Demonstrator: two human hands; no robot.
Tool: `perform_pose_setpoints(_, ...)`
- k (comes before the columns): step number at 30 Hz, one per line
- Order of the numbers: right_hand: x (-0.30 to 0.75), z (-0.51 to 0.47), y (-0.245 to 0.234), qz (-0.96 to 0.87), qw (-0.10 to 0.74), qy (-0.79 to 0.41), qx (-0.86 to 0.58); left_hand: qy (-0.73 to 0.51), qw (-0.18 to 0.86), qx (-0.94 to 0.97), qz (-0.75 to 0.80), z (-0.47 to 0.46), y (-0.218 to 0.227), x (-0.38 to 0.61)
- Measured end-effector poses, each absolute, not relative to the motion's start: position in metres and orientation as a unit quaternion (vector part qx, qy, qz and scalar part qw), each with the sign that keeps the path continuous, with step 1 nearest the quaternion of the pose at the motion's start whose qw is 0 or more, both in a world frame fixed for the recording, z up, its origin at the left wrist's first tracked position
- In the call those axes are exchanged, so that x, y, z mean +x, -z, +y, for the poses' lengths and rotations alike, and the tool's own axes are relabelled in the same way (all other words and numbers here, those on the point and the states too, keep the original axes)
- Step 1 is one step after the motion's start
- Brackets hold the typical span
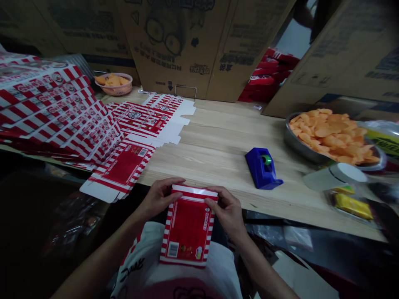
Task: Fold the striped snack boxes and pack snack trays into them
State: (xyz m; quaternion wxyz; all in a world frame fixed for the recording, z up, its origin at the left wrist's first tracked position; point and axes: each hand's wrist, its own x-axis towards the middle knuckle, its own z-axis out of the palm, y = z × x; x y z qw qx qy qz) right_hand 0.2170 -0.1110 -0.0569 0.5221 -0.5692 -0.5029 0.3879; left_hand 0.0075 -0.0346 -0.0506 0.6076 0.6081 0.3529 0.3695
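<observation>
My left hand [160, 198] and right hand [227, 211] clamp together on the glossy red-and-white striped cardboard carton [188, 232] — flat printed blanks [134, 120] lie beyond it on the wood-grain table [218, 137].

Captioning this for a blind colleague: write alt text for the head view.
The left hand and right hand hold a striped red carton; flat box blanks, a blue tape dispenser and orange chips lie on the wooden table.
</observation>
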Motion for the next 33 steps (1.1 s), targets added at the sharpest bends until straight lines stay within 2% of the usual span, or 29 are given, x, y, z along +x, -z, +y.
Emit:
perform_pose_setpoints(10, 0.218, -0.118, 0.066, -0.504, 0.529, -0.387, -0.563, -0.373, 0.575, 0.641, 0.344, -0.043, 0.065, 0.01)
perform_pose_setpoints(20, 0.22, -0.137, 0.072, -0.482, 0.563, -0.363, -0.565, -0.405, 0.614, 0.574, 0.359, -0.049, 0.075, 0.026)
perform_pose_setpoints(22, 0.253, -0.132, 0.063, -0.461, 0.582, -0.289, -0.604, -0.39, 0.612, 0.583, 0.364, -0.045, 0.073, 0.028)
perform_pose_setpoints(25, 0.324, -0.12, 0.046, -0.379, 0.622, -0.082, -0.68, -0.38, 0.61, 0.591, 0.367, -0.04, 0.072, 0.033)
perform_pose_setpoints(26, 0.347, -0.115, 0.04, -0.347, 0.62, -0.047, -0.702, -0.38, 0.607, 0.594, 0.367, -0.039, 0.072, 0.036)
perform_pose_setpoints(31, 0.41, -0.097, 0.036, -0.303, 0.549, -0.232, -0.744, -0.377, 0.581, 0.622, 0.365, -0.041, 0.07, 0.044)
perform_pose_setpoints(33, 0.411, -0.091, 0.042, -0.295, 0.549, -0.262, -0.737, -0.37, 0.577, 0.63, 0.366, -0.041, 0.071, 0.043)
